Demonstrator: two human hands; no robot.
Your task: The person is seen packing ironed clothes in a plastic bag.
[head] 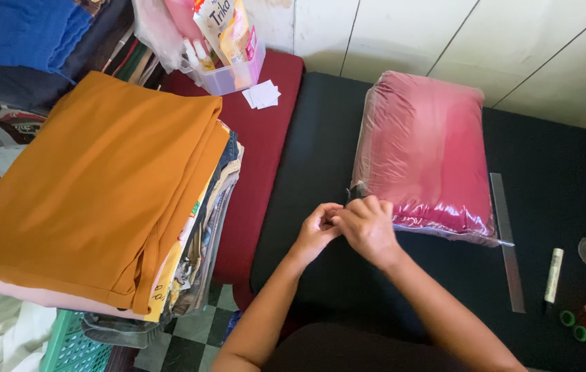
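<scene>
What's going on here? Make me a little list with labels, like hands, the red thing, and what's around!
left hand: left hand meets the other at the near-left corner of the bag
right hand: right hand pinches that same corner
red thing: folded red cloth in a clear plastic bag, lying flat
surface: black mat
left side: tall stack of folded clothes, orange on top
right side: clear ruler, white marker

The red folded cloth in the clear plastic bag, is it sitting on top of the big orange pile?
No, the red folded cloth in the clear plastic bag lies on the black mat, apart from the orange folded cloth pile.
</scene>
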